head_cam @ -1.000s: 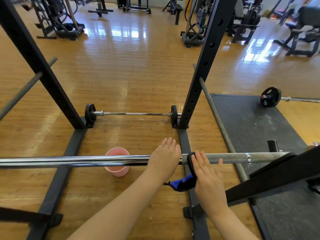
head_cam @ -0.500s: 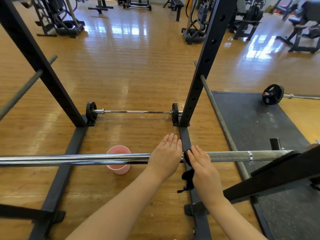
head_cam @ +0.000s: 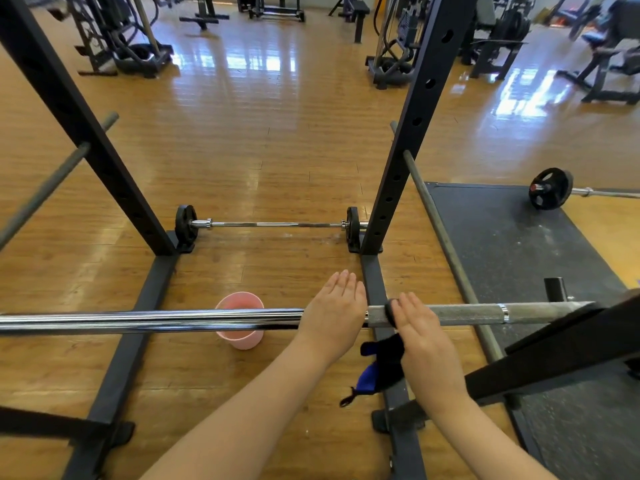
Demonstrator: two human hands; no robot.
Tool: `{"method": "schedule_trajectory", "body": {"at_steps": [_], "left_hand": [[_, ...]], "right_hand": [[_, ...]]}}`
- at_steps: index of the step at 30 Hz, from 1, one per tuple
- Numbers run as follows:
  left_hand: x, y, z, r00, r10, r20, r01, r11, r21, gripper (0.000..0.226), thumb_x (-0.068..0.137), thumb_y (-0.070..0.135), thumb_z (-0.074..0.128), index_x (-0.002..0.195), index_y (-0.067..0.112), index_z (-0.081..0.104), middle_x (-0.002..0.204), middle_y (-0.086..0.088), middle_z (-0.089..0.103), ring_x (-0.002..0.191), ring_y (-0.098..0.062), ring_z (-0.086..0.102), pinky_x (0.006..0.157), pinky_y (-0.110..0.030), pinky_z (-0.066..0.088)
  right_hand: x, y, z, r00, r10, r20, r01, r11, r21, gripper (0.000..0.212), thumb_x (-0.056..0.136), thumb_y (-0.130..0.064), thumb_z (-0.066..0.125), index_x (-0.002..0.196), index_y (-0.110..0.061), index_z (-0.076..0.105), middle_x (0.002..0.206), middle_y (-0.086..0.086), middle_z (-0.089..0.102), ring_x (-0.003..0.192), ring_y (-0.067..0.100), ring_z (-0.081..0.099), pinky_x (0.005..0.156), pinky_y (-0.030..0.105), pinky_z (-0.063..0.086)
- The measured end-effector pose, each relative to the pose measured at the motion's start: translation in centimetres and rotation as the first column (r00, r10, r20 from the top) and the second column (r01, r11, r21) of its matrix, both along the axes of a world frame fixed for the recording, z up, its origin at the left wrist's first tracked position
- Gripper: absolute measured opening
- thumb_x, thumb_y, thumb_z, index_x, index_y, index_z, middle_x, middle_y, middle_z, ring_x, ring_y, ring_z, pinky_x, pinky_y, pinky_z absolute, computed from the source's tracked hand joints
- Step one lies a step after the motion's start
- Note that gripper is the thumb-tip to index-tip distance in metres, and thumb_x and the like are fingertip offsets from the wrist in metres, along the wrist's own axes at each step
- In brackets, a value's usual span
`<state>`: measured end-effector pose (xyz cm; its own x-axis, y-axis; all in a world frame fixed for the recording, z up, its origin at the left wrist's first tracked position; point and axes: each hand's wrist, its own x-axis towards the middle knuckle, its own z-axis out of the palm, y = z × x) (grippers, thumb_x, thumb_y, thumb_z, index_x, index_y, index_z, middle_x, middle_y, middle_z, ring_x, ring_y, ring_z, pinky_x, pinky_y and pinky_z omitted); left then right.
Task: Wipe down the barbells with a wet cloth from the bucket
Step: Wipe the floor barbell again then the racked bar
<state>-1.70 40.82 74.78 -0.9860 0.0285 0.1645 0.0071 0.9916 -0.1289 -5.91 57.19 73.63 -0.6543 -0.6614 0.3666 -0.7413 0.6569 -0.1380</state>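
At barbell knurl: left hand flat, right hand pressing cloth.

The right hand has slid the cloth slightly rightward along the barbell (its hanging tail shows blue again).

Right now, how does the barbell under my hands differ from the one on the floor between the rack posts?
The racked barbell sits raised; the floor barbell lies on the wood floor. The floor barbell carries black plates; the racked barbell shows none. Your left hand and right hand, with cloth, rest on the racked barbell; the floor barbell is untouched. Both are silvery.
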Motion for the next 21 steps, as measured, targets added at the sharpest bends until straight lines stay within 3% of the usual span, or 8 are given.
{"method": "schedule_trajectory", "body": {"at_steps": [4,9,12,15,18,21], "left_hand": [[0.0,0.1,-0.1,1.0,0.02,-0.001,-0.02,0.999,0.049,0.049,0.097,0.009,0.037,0.144,-0.003,0.028,0.149,-0.023,0.031,0.141,-0.031,0.027,0.116,-0.039,0.014],[0.0,0.2,0.0,0.998,0.025,0.065,-0.029,0.997,0.069,0.045,0.083,0.014,0.062,0.125,-0.001,0.057,0.126,-0.019,0.06,0.121,-0.028,0.055,0.105,-0.037,0.038],[0.1,0.2,0.3,0.999,0.035,0.02,-0.036,0.998,0.045,0.045,0.091,0.012,0.05,0.133,-0.003,0.048,0.136,-0.021,0.051,0.129,-0.03,0.046,0.11,-0.038,0.03],[0.1,0.2,0.3,0.999,0.008,0.032,-0.008,1.0,0.012,0.047,0.097,0.012,0.037,0.142,-0.004,0.033,0.147,-0.022,0.036,0.139,-0.031,0.032,0.115,-0.039,0.018],[0.1,0.1,0.5,1.0,-0.001,0.011,0.001,1.0,0.021,0.048,0.098,0.012,0.036,0.143,-0.003,0.031,0.148,-0.021,0.034,0.14,-0.03,0.029,0.116,-0.039,0.016],[0.0,0.1,0.7,0.999,-0.005,0.034,0.004,0.999,0.045,0.048,0.099,0.011,0.033,0.145,-0.002,0.026,0.152,-0.021,0.026,0.143,-0.03,0.021,0.117,-0.038,0.011]], "right_hand": [[-1.0,-1.8,0.5,0.992,-0.122,0.02,0.124,0.986,-0.11,0.064,0.051,0.024,0.076,0.112,0.008,0.063,0.117,0.024,0.062,0.11,0.037,0.06,0.094,0.051,0.038],[0.0,-2.6,-0.5,0.999,-0.019,-0.044,0.01,0.981,-0.196,0.04,0.066,0.018,0.07,0.103,0.006,0.068,0.107,0.02,0.067,0.1,0.031,0.066,0.093,0.049,0.041],[0.1,-1.7,-0.9,0.997,0.068,-0.043,-0.074,0.984,-0.164,0.036,0.082,-0.003,0.044,0.111,0.002,0.065,0.115,0.017,0.065,0.108,0.027,0.063,0.102,0.039,0.04],[-0.5,-0.5,-0.7,0.998,0.064,-0.017,-0.065,0.994,-0.091,0.043,0.085,-0.01,0.039,0.123,-0.002,0.058,0.129,0.014,0.056,0.123,0.025,0.051,0.114,0.033,0.022],[-0.1,-0.1,-1.0,1.0,-0.003,-0.004,0.003,0.995,-0.103,0.052,0.082,0.001,0.051,0.133,-0.002,0.045,0.138,0.014,0.046,0.131,0.028,0.04,0.115,0.035,0.011],[0.7,-1.1,-1.4,0.998,0.062,-0.001,-0.062,0.994,-0.086,0.074,0.056,0.018,0.075,0.125,0.003,0.054,0.13,0.019,0.054,0.125,0.029,0.045,0.114,0.037,0.011]]}}
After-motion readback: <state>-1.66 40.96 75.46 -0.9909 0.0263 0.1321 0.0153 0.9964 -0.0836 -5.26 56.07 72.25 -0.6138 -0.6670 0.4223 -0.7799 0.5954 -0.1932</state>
